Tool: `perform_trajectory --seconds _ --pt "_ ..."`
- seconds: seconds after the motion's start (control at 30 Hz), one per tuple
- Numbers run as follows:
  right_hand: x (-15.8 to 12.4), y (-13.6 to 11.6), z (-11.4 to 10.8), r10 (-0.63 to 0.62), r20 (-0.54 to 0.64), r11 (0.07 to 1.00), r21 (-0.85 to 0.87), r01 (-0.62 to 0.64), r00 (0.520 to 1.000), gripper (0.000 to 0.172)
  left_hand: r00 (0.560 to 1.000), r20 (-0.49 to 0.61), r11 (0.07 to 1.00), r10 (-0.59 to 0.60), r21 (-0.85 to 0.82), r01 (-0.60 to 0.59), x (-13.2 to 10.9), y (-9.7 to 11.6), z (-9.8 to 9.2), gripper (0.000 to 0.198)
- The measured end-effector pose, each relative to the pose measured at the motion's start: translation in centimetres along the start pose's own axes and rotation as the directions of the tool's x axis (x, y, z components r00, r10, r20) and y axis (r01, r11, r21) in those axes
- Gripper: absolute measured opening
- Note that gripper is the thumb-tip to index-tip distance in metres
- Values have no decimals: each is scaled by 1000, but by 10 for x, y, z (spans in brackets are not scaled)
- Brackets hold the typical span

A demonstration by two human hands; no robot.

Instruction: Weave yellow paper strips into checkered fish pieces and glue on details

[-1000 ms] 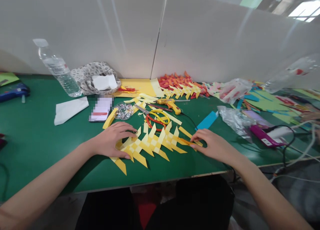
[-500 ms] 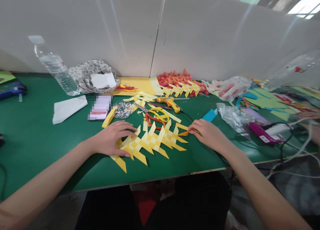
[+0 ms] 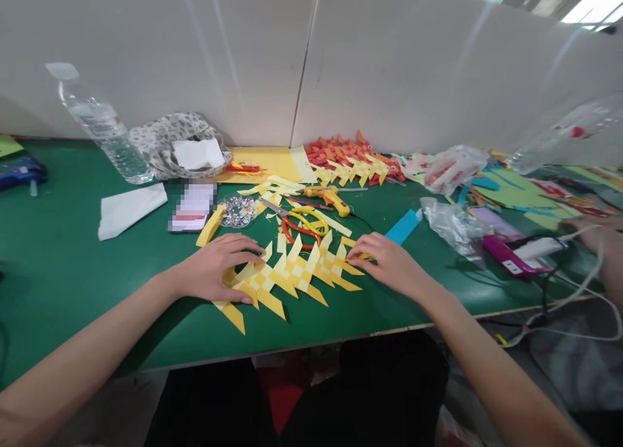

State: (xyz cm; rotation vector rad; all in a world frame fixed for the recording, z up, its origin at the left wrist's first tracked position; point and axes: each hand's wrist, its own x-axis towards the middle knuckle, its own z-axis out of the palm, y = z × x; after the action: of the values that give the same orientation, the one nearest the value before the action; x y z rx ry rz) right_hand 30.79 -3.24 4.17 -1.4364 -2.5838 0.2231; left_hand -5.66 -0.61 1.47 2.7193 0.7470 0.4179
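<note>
A yellow woven paper strip (image 3: 296,275) with pointed, fin-like ends along both edges lies across the table before me. My left hand (image 3: 219,268) is curled round its left end, thumb on the near side and fingers on the far side. At the right end, the fingers of my right hand (image 3: 387,262) are pinched together, close against the paper. A bit of orange string shows at these fingertips, mostly hidden by them. Just beyond the strip lie red-handled scissors (image 3: 296,236) and yellow-handled scissors (image 3: 316,220).
Behind the scissors rests a yellow glue gun (image 3: 331,199), near a clear dish of small beads (image 3: 238,211). A phone (image 3: 193,207), white tissue (image 3: 131,210) and water bottle (image 3: 104,129) stand left. To the right are a blue strip (image 3: 403,226), plastic bag (image 3: 455,229) and magenta power block (image 3: 509,257).
My right hand has moved left, up to the right end of the woven strip, and now covers most of the orange string. My left hand keeps its place.
</note>
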Motion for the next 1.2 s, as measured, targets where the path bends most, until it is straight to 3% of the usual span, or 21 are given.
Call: perform_trajectory --seconds 1.2 --pt "5 2 6 -126 -4 989 -81 125 992 22 1000 22 1000 11 9 -11 -1 -3 2 60"
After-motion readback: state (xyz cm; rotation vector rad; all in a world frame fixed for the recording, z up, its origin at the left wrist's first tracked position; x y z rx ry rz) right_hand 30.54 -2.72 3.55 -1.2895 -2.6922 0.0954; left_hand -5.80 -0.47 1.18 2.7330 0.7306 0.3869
